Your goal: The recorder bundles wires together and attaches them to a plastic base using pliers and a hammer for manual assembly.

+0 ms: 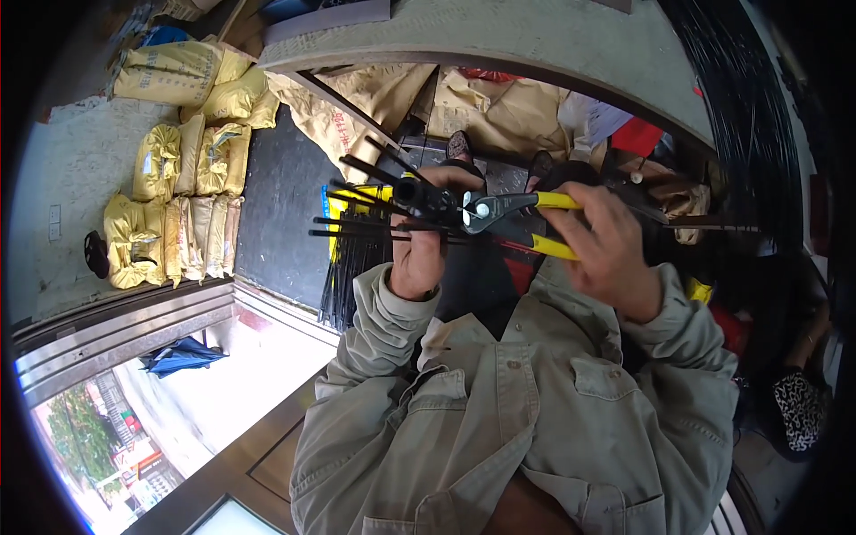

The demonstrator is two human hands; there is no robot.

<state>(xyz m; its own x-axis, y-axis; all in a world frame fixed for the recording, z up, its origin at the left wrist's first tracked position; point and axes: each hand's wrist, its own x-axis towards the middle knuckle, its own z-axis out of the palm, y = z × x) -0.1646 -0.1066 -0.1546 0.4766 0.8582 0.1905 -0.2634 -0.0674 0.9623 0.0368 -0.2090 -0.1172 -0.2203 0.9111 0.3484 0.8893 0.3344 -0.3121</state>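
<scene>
My left hand (421,259) is closed around a black hub (414,193) with several thin black rods fanning out from it to the left. My right hand (611,245) grips end-cutting pliers (506,214) with yellow-and-black handles. The handles are spread apart in my fingers. The metal jaws meet the right side of the hub, by my left hand; whether they bite on anything is too small to tell. Below the hub hangs a bundle of long black rods (339,281), with a yellow piece (337,207) beside it.
Stacked yellowish sacks (183,236) line the left wall. Brown sacks (490,111) lie ahead under a grey tabletop (535,40). More long black rods (749,116) stand at the right. A blue umbrella (183,355) is outside the doorway. Another person's patterned shoe (798,410) shows at the right.
</scene>
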